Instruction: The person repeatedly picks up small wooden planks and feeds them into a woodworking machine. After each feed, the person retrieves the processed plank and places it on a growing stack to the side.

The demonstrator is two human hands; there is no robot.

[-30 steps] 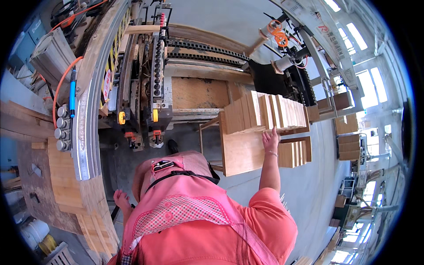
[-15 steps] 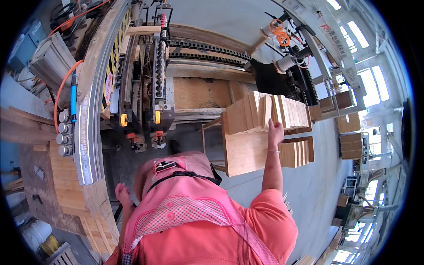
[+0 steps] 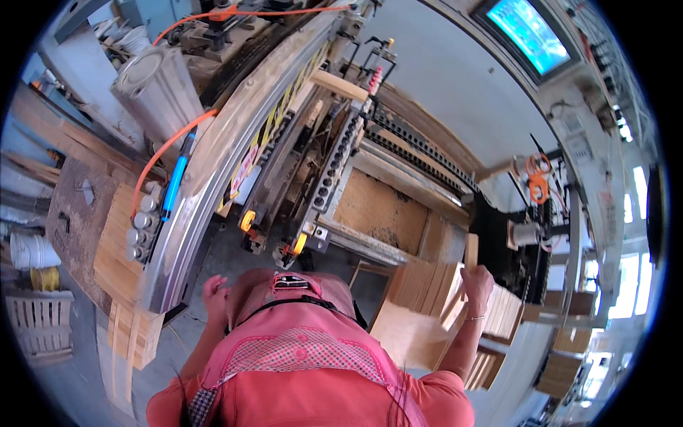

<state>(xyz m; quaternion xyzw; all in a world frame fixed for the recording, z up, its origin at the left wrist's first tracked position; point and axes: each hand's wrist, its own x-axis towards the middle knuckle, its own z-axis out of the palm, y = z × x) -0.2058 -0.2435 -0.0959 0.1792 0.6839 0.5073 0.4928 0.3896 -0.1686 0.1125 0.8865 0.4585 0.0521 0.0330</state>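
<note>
My right hand (image 3: 478,283) is closed round a small wooden board (image 3: 471,250), whose far end sticks up beyond my fingers. Just below it, a row of similar upright wooden boards (image 3: 420,285) stands on a wooden stand (image 3: 402,331), with more of the boards (image 3: 502,312) on the far side of my hand. My left hand (image 3: 215,290) hangs beside my left hip, its fingers loosely bent and apart, with nothing visible in it. A pink apron (image 3: 299,341) covers my front.
A machine with a row of black drill spindles (image 3: 333,167) and a chain track (image 3: 420,153) lies ahead. Its metal rail (image 3: 188,228) runs on my left, beside stacked wood (image 3: 117,256) and a metal can (image 3: 160,92). A lit screen (image 3: 528,32) is at the upper right.
My right hand has lifted a board from the row. The view has turned to the right, bringing the screen in. My left hand remains low at my side.
</note>
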